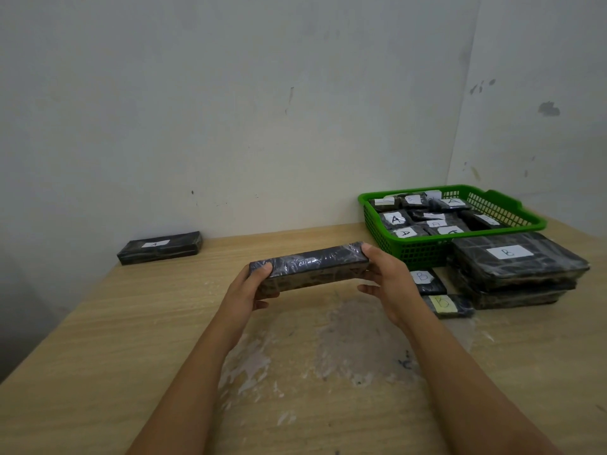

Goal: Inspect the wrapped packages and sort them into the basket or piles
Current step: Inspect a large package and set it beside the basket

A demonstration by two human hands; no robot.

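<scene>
A pale wood-grain worktop fills the lower part of the view, set into the corner of two whitish, scuffed walls; a worn, whitish patch marks its surface just in front of the hands.

Taking the green basket as the landmark: it stands at the far right of the worktop against the walls, a mesh-sided plastic tray holding many small dark wrapped packets, several with white labels reading A.

Touching the basket's near right side is a stack of large flat packages in dark film, the top one labelled B.

Left of the basket and nearer the viewer, a long dark wrapped package is held above the worktop, roughly level, its right end slightly higher. The left hand grips its left end, thumb on top and fingers curled beneath. The right hand holds the right end, thumb on the top corner, fingers partly curled below.

Far to the basket's left, against the wall, lies a single dark package with an A label.

Just in front of the basket, beside the stack, lie two small packets: one with a white B label, and nearer still one with a yellow B label.
</scene>
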